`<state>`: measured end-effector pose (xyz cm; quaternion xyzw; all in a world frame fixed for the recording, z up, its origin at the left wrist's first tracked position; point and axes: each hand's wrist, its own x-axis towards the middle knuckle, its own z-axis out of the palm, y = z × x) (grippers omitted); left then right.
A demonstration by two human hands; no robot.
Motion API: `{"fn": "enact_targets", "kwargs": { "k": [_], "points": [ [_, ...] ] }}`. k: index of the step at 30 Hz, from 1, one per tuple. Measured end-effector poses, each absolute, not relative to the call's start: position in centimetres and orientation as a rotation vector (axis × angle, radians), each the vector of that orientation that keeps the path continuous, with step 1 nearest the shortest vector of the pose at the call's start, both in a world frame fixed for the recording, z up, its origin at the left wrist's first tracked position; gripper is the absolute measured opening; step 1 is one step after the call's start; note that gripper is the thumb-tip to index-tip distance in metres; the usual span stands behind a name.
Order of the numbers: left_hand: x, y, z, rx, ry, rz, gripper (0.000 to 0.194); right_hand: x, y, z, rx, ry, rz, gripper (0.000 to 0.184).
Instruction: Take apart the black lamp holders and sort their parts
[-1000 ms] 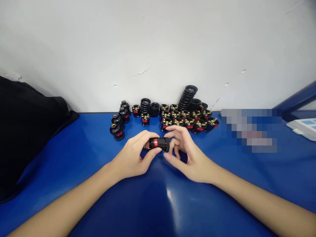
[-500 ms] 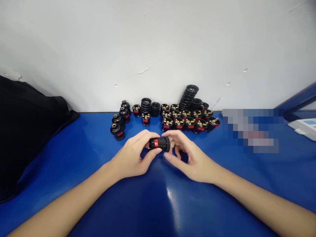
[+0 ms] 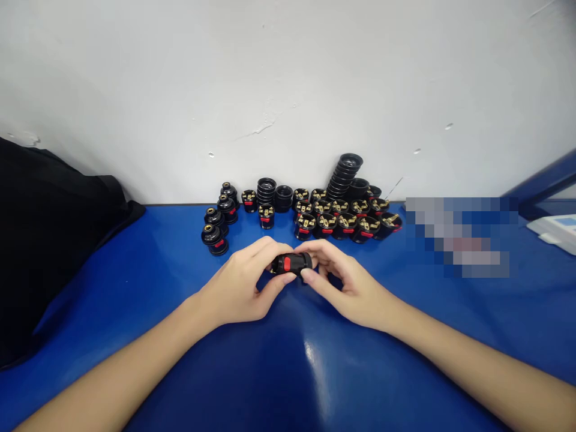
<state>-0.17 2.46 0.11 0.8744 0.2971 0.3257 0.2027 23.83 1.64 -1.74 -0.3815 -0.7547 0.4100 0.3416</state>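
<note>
My left hand [image 3: 249, 279] is closed round a black lamp socket [image 3: 294, 263] with a red switch piece on its side. The socket lies sideways, its brass contacts just showing at the left end. A wider black ring [image 3: 308, 261] sits at the socket's right end. My right hand [image 3: 344, 282] pinches this ring between thumb and fingers, partly hiding it. Just beyond my hands stand several black socket bodies [image 3: 327, 225] with brass contacts facing up and red switches.
To the left, several domed sockets [image 3: 215, 239] stand in a line. Stacks of black rings [image 3: 344, 174] lean near the white wall [image 3: 288, 78]. Black cloth [image 3: 54, 228] covers the blue table's [image 3: 216, 372] far left. A pixelated patch [image 3: 463, 234] and a pale device [image 3: 553, 234] are at right.
My right hand's fingers have come down from loosely around the ring onto it, thumb now touching. The socket has turned slightly in my left hand, which stays in place.
</note>
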Motion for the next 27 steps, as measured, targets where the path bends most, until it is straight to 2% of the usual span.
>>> {"fn": "enact_targets", "kwargs": {
  "k": [3, 6, 8, 11, 16, 17, 20, 24, 25, 27],
  "points": [
    [-0.23, 2.55, 0.09, 2.443, 0.831, 0.907, 0.025, 23.83, 1.62, -1.73, -0.988, -1.939, 1.017, 0.044],
    [-0.23, 2.57, 0.09, 2.441, 0.824, 0.893, 0.025, 23.82, 1.61, -1.64, -1.03, -1.977, 1.053, 0.028],
    [-0.24, 2.57, 0.11, 2.439, 0.829, 0.891, 0.025, 23.81, 1.62, -1.59, -1.031, -1.983, 1.056, 0.025],
    [-0.32, 2.63, 0.19, 2.438, 0.839, 0.898, 0.026, 23.77, 1.64, -1.51, -1.003, -1.945, 1.029, 0.042],
    [-0.43, 2.67, 0.34, 2.451, 0.817, 0.908, 0.025, 23.8, 1.65, -1.44, -1.028, -1.99, 1.091, 0.025],
    [-0.43, 2.65, 0.35, 2.452, 0.818, 0.908, 0.025, 23.83, 1.62, -1.48, -1.018, -1.983, 1.077, 0.026],
    [-0.41, 2.6, 0.34, 2.451, 0.82, 0.903, 0.025, 23.92, 1.54, -1.62, -0.991, -1.965, 1.045, 0.047],
    [-0.44, 2.57, 0.32, 2.452, 0.825, 0.879, 0.026, 23.98, 1.57, -1.67, -1.014, -2.009, 1.092, 0.027],
    [-0.47, 2.57, 0.32, 2.451, 0.831, 0.873, 0.027, 23.96, 1.58, -1.65, -1.007, -2.007, 1.074, 0.028],
    [-0.53, 2.57, 0.35, 2.446, 0.84, 0.866, 0.026, 23.92, 1.59, -1.6, -0.986, -1.986, 1.029, 0.041]
  ]
}}
